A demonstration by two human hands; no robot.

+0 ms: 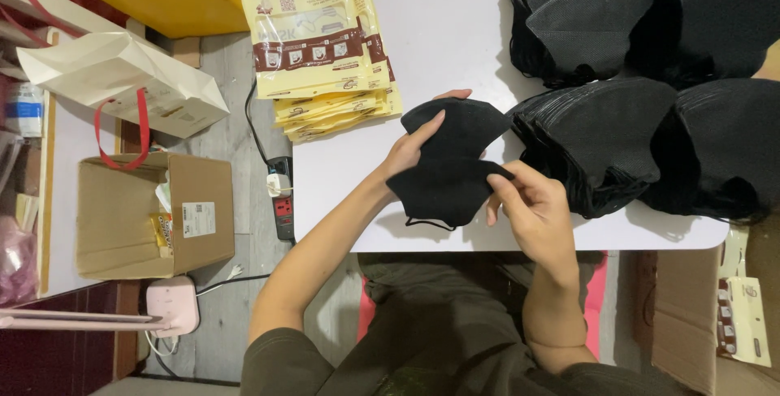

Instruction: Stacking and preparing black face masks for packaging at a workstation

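My left hand point(410, 146) and my right hand point(528, 205) together hold a small stack of folded black face masks point(451, 160) just above the white table point(439, 47). The left hand grips the stack's left edge with the thumb on top. My right hand pinches the lower right corner. A thin ear loop hangs below the stack. Large piles of the same black masks point(642, 79) lie on the table's right half, close to my right hand. A stack of yellow and brown printed pouches point(321, 47) overhangs the table's far left corner.
On the floor to the left are an open cardboard box point(154, 213), a white paper bag with red handles point(122, 79), a power strip point(282, 193) and a pink lamp base point(172, 305). Another carton with pouches point(715, 315) stands at the lower right.
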